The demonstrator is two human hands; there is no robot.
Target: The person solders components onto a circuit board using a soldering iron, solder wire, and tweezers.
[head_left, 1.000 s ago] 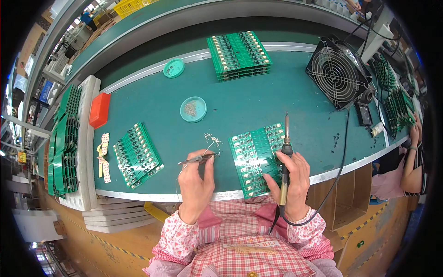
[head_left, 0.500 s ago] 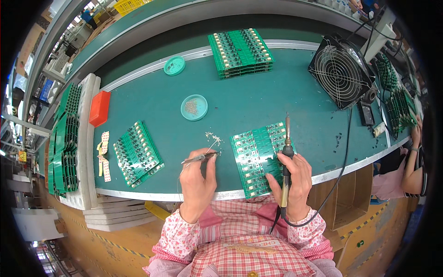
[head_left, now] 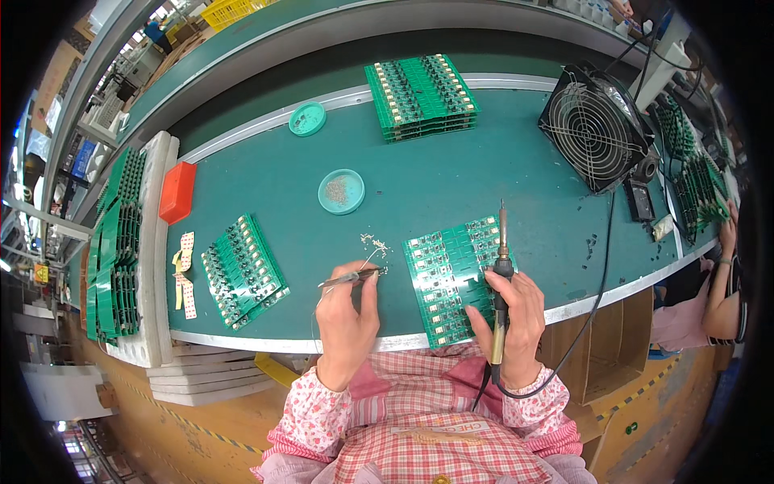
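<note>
Left hand (head_left: 345,323) fingers curled, pinching metal tweezers (head_left: 348,279) between thumb and forefinger; grip closed tight on them. Tweezers lie roughly left-right, tips pointing right toward a small scatter of tiny parts (head_left: 374,242) on the green bench top (head_left: 451,173), just far of the tips. A thin wire loop runs from near the tips up to that scatter.

Right hand (head_left: 514,319) clenched around the handle of a soldering iron (head_left: 500,282), fist-style, thumb on the left side of the handle. Iron's long axis runs near-far, almost upright in the picture; tip points far, over the right edge of the circuit board panel (head_left: 451,274). Black cord (head_left: 592,290) leaves the near end of the handle and loops right, then far.

Panel lies flat between the 2 hands, touching the right hand's thumb side, near edge at the bench's front rim. Long axis near-far, slightly tilted.

Round teal dish (head_left: 341,191) far of the left hand, well apart. Second panel (head_left: 242,270) left of the left hand. Black fan (head_left: 595,127) far right. Stack of boards (head_left: 421,95) far centre.
</note>
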